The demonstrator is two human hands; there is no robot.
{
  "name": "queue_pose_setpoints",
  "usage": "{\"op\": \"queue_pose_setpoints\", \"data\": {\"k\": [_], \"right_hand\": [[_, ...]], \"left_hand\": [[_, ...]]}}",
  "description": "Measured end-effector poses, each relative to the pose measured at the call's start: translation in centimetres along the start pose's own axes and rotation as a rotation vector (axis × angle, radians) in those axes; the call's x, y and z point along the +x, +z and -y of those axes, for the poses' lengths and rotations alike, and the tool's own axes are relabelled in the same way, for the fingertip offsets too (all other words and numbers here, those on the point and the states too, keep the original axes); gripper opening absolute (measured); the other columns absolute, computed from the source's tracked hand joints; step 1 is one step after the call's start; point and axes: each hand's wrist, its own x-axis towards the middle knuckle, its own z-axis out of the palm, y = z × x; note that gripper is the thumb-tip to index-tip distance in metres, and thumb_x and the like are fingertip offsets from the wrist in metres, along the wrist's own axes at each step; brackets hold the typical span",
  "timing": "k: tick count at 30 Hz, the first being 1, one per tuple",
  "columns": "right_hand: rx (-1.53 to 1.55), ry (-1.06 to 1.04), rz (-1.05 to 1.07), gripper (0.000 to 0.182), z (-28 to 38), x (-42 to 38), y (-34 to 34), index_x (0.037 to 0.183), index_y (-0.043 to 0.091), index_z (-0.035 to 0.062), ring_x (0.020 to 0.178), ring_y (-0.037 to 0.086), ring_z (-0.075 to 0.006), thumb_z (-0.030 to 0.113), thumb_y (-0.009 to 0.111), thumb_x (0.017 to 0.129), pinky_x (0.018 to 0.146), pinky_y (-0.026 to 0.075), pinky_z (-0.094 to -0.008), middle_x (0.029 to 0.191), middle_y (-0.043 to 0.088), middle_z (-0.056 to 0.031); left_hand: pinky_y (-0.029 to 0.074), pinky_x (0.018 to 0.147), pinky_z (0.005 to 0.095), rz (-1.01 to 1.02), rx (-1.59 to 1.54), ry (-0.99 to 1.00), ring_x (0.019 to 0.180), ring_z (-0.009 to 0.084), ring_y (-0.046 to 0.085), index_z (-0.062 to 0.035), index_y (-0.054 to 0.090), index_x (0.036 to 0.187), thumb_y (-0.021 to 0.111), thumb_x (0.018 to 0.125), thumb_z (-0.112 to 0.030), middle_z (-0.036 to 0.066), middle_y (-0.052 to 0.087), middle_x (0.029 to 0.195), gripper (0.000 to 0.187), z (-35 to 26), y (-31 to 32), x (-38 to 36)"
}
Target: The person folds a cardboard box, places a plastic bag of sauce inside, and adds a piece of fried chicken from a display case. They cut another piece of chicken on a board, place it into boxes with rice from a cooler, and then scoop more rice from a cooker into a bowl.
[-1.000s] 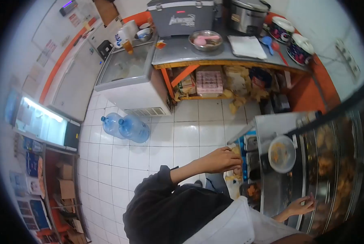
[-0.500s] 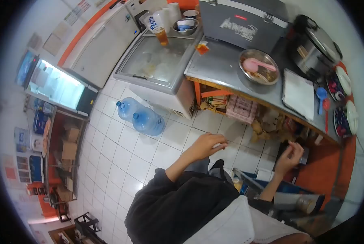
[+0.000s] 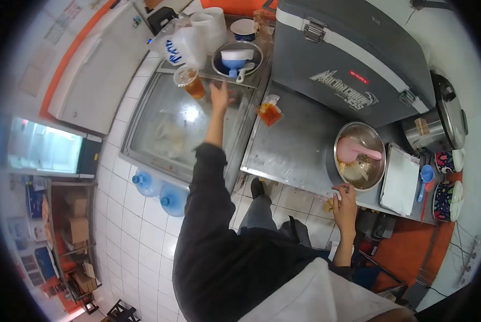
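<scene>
My left hand (image 3: 219, 97) reaches over the glass-topped chest freezer (image 3: 160, 121), its fingers stretched out and nothing in them. Just left of it, apart from the fingers, a lidded plastic cup of amber drink (image 3: 194, 87) stands on the glass. Beyond the fingertips is a metal bowl (image 3: 215, 65) with a blue-and-white scoop (image 3: 235, 57) inside. My right hand (image 3: 345, 203) is at the front edge of the metal counter (image 3: 288, 153), its fingers loosely bent and apart, with nothing visible in them. Nearest to it is a steel mixing bowl (image 3: 381, 145) holding a pink ladle (image 3: 353, 150).
A large grey cooler box (image 3: 337, 59) takes up the back of the counter, beside a rice cooker (image 3: 434, 129). A bag of orange-red sauce (image 3: 270, 114) lies near the left edge. A white-covered tray (image 3: 399, 180) is at right. Blue water bottles (image 3: 172, 199) stand on the floor.
I have moved closer to the counter and freezer. My left hand has stretched forward beside the drink cup, its fingers opening out. My right hand has come up beside the mixing bowl.
</scene>
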Motion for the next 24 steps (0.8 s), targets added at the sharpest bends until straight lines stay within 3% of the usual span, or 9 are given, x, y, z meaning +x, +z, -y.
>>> {"op": "queue_pose_setpoints", "data": {"k": [4,6,7,9,11,16,18,22,24], "right_hand": [[-0.025,0.03,-0.006,0.016,0.8,4.6,0.9,0.099,0.06,0.0074,0.095,0.054,-0.0316,0.007,0.055,0.084,0.08,0.044,-0.0395,0.101,0.052,-0.013],[0.086,-0.001,0.032,0.015,1.4,7.4,1.9,0.097,0.061,0.006,0.094,0.054,-0.0319,0.005,0.055,0.083,0.079,0.044,-0.0395,0.097,0.053,-0.0132],[0.098,-0.065,-0.001,0.014,2.2,9.1,2.6,0.095,0.061,0.0051,0.092,0.054,-0.031,0.004,0.055,0.082,0.079,0.043,-0.0387,0.094,0.054,-0.0129],[0.123,-0.221,0.002,0.014,4.7,13.4,3.2,0.093,0.062,0.0039,0.091,0.054,-0.0289,0.001,0.055,0.082,0.08,0.043,-0.0353,0.093,0.054,-0.0119],[0.19,-0.34,0.011,0.015,7.9,17.9,4.2,0.093,0.064,0.0051,0.094,0.054,-0.0279,0.001,0.056,0.081,0.08,0.044,-0.0354,0.094,0.055,-0.0112],[0.429,-0.54,0.112,0.025,16.3,26.6,9.6,0.104,0.061,0.0065,0.109,0.049,-0.0295,0.01,0.062,0.079,0.092,0.039,-0.0368,0.118,0.054,-0.0112],[0.214,-0.698,0.236,0.037,16.4,28.2,14.4,0.111,0.059,0.0062,0.117,0.046,-0.0296,0.017,0.067,0.076,0.098,0.035,-0.0374,0.129,0.048,-0.0119],[0.36,-0.631,0.239,0.038,18.4,28.5,14.9,0.109,0.059,0.0041,0.112,0.051,-0.0291,0.018,0.07,0.075,0.095,0.038,-0.0363,0.12,0.055,-0.0129],[0.61,-0.449,0.127,0.033,20.2,29.2,13.5,0.102,0.06,-0.0009,0.092,0.059,-0.0217,0.016,0.071,0.076,0.082,0.044,-0.0318,0.1,0.063,-0.012]], "left_hand": [[0.055,0.058,0.0406,-0.024,-0.07,-0.136,0.083,0.0299,0.065,0.0006,0.031,0.129,0.057,0.085,-0.024,0.018,0.057,0.106,0.057,2.7,1.6,9.8],[0.054,0.059,0.0409,-0.113,0.226,0.275,0.081,0.0307,0.065,0.0034,0.042,0.121,0.052,0.081,-0.013,0.019,0.06,0.096,0.044,9.7,0.4,15.0],[0.053,0.06,0.0394,-0.125,0.369,0.339,0.082,0.0302,0.065,0.0045,0.049,0.115,0.045,0.079,-0.005,0.018,0.061,0.09,0.037,7.2,0.6,12.4],[0.054,0.056,0.0391,-0.054,0.155,0.068,0.08,0.0294,0.064,0.004,0.044,0.12,0.042,0.081,-0.004,0.018,0.059,0.097,0.04,0.5,0.9,4.2],[0.055,0.048,0.035,-0.035,0.211,0.327,0.075,0.0274,0.064,0.0009,0.036,0.127,0.038,0.082,-0.002,0.018,0.056,0.103,0.046,2.6,-0.8,1.8],[0.054,0.043,0.0274,0.06,0.053,-0.08,0.068,0.0233,0.063,-0.0056,0.026,0.134,0.036,0.082,0.0,0.017,0.052,0.105,0.053,-1.0,-3.5,-8.2],[0.054,0.042,0.0266,0.069,-0.005,-0.148,0.068,0.0226,0.063,-0.0062,0.025,0.134,0.037,0.081,0.0,0.017,0.051,0.106,0.055,-0.4,-4.3,-10.0],[0.056,0.043,0.0276,-0.008,-0.129,-0.225,0.07,0.0231,0.063,-0.0062,0.023,0.135,0.036,0.082,0.0,0.018,0.05,0.108,0.055,-1.8,-4.7,-12.2],[0.057,0.044,0.029,0.0,-0.165,-0.242,0.072,0.0239,0.063,-0.0062,0.022,0.135,0.037,0.082,0.0,0.018,0.049,0.11,0.055,-1.3,-5.6,-12.6]]}}
